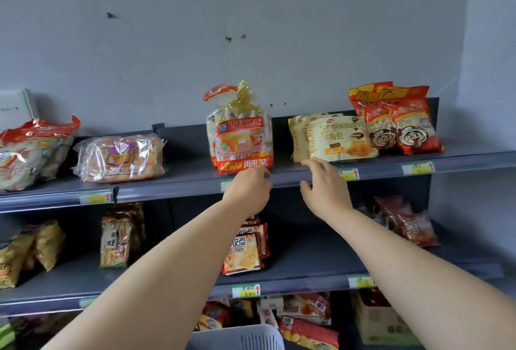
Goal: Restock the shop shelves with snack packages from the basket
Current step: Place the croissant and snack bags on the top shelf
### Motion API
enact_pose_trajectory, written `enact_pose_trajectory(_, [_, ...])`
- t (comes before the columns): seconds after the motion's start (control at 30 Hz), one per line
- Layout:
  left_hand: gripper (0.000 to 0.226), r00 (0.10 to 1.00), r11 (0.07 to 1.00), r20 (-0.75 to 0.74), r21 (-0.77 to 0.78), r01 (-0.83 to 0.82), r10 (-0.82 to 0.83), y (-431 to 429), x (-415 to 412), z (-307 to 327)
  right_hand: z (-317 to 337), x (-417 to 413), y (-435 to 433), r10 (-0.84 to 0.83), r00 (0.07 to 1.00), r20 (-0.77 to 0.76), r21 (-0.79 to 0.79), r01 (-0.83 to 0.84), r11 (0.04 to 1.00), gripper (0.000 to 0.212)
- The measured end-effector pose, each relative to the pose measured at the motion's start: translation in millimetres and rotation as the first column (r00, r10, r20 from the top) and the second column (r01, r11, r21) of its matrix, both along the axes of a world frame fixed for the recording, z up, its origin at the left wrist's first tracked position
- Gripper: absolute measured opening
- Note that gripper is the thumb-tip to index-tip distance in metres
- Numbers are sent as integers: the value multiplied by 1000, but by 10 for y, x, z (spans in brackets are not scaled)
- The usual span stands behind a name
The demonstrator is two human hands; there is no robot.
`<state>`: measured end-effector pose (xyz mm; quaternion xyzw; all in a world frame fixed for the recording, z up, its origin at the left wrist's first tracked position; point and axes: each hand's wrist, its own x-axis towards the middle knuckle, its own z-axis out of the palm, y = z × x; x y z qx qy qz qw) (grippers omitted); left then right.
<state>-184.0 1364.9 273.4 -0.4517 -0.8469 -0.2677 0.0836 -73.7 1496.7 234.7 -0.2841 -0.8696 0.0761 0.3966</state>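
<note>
Head view: two bare hands raised to the top shelf [181, 186], either side of a tall snack bag.

The left hand [248, 192] is at the lower front edge of the upright ribbon-tied bag [240, 137], fingers loosely bent and gripping nothing; whether they touch it cannot be told. The right hand [325, 192] is spread wide, thumb apart, its fingertips near the croissant packs [337, 140] and holding nothing. Red bags [402, 123] stand just right of the croissant packs, and a clear bread pack [120, 158] lies well to the left. The basket [240, 338] sits at the bottom edge, between the forearms.
</note>
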Motion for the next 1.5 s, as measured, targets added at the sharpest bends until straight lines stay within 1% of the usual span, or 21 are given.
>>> enact_pose_trajectory(0.17, [41, 997, 997, -1, -17, 80, -80, 989, 485, 55, 97, 603, 920, -91, 996, -17, -37, 90, 995, 44])
enact_pose_trajectory(0.33, [47, 985, 985, 30, 43, 169, -171, 2025, 943, 125, 188, 1186, 1939, -178, 984, -29, -123, 173, 977, 45])
enact_pose_trajectory(0.43, [47, 974, 974, 64, 86, 210, -216, 2563, 1137, 178, 257, 1395, 2457, -226, 974, -31, -184, 217, 959, 45])
enact_pose_trajectory(0.63, [53, 954, 961, 141, 119, 249, -265, 3396, 1330, 250, 320, 1455, 3188, -271, 960, -65, -308, 239, 921, 48])
enact_pose_trajectory(0.73, [47, 950, 959, 165, 142, 245, -267, 3724, 1307, 300, 289, 1397, 3469, -271, 958, -91, -350, 224, 910, 49])
enact_pose_trajectory(0.83, [38, 940, 964, 239, 167, 207, -243, 4045, 1192, 344, 303, 1317, 3735, -296, 943, -153, -391, 218, 894, 47])
enact_pose_trajectory(0.9, [39, 930, 965, 280, 178, 194, -239, 4255, 1109, 354, 319, 1266, 3943, -312, 929, -198, -434, 202, 878, 48])
enact_pose_trajectory(0.97, [45, 934, 965, 263, 170, 200, -240, 4445, 1049, 341, 319, 1207, 4142, -317, 916, -248, -466, 174, 867, 50])
enact_pose_trajectory(1.03, [50, 948, 964, 207, 165, 209, -241, 4611, 1005, 324, 334, 1141, 4299, -333, 906, -260, -499, 169, 850, 58])
enact_pose_trajectory(1.07, [53, 956, 965, 176, 158, 207, -234, 4684, 986, 321, 337, 1107, 4373, -344, 905, -251, -522, 172, 835, 65])
enact_pose_trajectory(1.13, [62, 967, 970, 143, 153, 190, -212, 4811, 952, 334, 337, 1048, 4525, -335, 912, -237, -574, 147, 806, 87])
enact_pose_trajectory(1.2, [72, 969, 975, 167, 160, 154, -180, 4941, 896, 377, 341, 1001, 4659, -315, 922, -227, -621, 111, 775, 111])
enact_pose_trajectory(1.23, [75, 968, 978, 187, 155, 139, -167, 5009, 864, 404, 345, 984, 4737, -311, 925, -220, -643, 102, 759, 118])
enact_pose_trajectory(1.3, [82, 967, 987, 217, 112, 113, -136, 5125, 811, 444, 372, 990, 4875, -288, 929, -234, -702, 44, 710, 123])
enact_pose_trajectory(1.37, [89, 964, 994, 248, 78, 76, -93, 5224, 777, 464, 400, 1022, 4970, -220, 939, -264, -753, -59, 655, 121])
enact_pose_trajectory(1.4, [91, 960, 995, 268, 80, 56, -76, 5275, 768, 469, 400, 1039, 5029, -184, 943, -276, -757, -95, 647, 113])
enact_pose_trajectory(1.43, [92, 955, 995, 291, 90, 39, -63, 5325, 763, 471, 389, 1058, 5083, -154, 941, -301, -747, -132, 652, 101])
enact_pose_trajectory(1.5, [93, 935, 993, 352, 118, -2, -40, 5420, 766, 469, 341, 1094, 5176, -148, 901, -408, -721, -218, 658, 75])
